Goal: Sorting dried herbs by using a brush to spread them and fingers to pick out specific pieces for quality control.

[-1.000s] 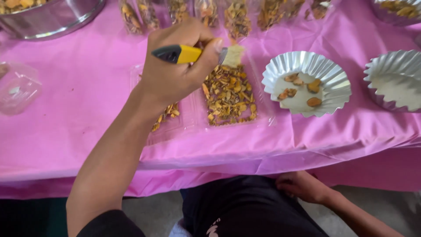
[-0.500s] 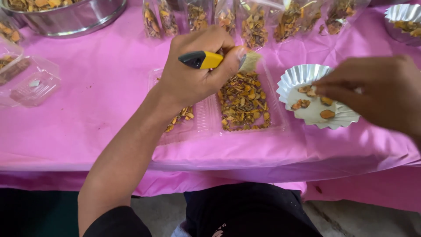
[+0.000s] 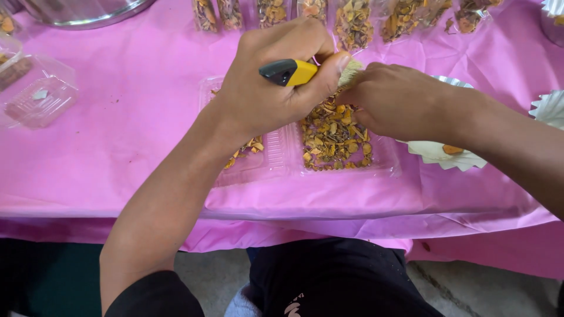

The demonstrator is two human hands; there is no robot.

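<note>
Yellow-and-black handled brush (image 3: 294,71): left hand (image 3: 267,88) is gripping it, fingers clenched round the handle, over a clear plastic tray (image 3: 335,138) of dried flakes. Right hand (image 3: 396,100) is pinching the bristles. Likely light; bristles soft, handle the stiff hold. Desk (image 3: 117,135) is offering open room leftward; foil cup (image 3: 443,154) is crowding the right.

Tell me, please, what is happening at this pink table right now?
A person sits at a table covered in a pink cloth. The left hand grips a brush with a yellow and black handle, its bristles at the right hand. Both hands are over a clear plastic tray holding dried orange-brown pieces. A white fluted paper cup lies beside it, and filled clear bags line the far edge.
</note>
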